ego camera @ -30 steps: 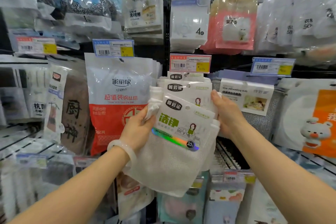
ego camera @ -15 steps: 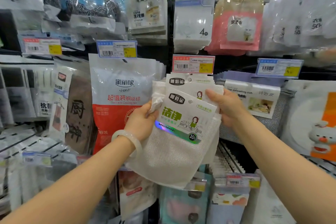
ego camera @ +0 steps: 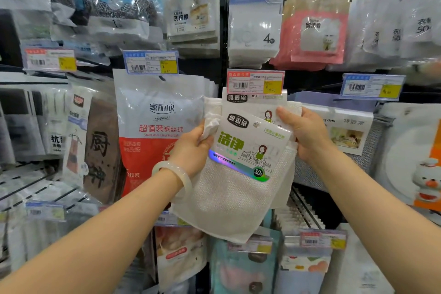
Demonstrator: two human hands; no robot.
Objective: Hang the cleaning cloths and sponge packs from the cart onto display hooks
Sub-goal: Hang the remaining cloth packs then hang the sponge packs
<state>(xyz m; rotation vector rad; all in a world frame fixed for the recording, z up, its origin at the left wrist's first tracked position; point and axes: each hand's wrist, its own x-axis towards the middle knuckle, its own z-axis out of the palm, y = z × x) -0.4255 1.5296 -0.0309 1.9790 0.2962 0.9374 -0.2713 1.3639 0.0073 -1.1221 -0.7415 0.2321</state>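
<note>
A white mesh cleaning cloth pack [ego camera: 238, 188] with a green-lettered card header is tilted in front of the display. My left hand [ego camera: 194, 150] grips its upper left corner and a fold of cloth. My right hand [ego camera: 306, 135] holds its upper right edge, fingers over the card. Behind it hang more packs of the same cloth [ego camera: 238, 99] below a red price tag [ego camera: 255, 82]. The hook itself is hidden behind the tag and packs.
A red and white steel wool bag [ego camera: 155, 131] hangs to the left, a grey dishwashing cloth pack [ego camera: 348, 136] to the right. Sponge packs [ego camera: 253, 21] and scourers [ego camera: 114, 0] hang above. More goods hang below. Another person's hand [ego camera: 427, 69] blurs at the right edge.
Both hands have lifted the tilted cloth pack a little higher toward the packs under the red price tag. The grip of each hand is the same.
</note>
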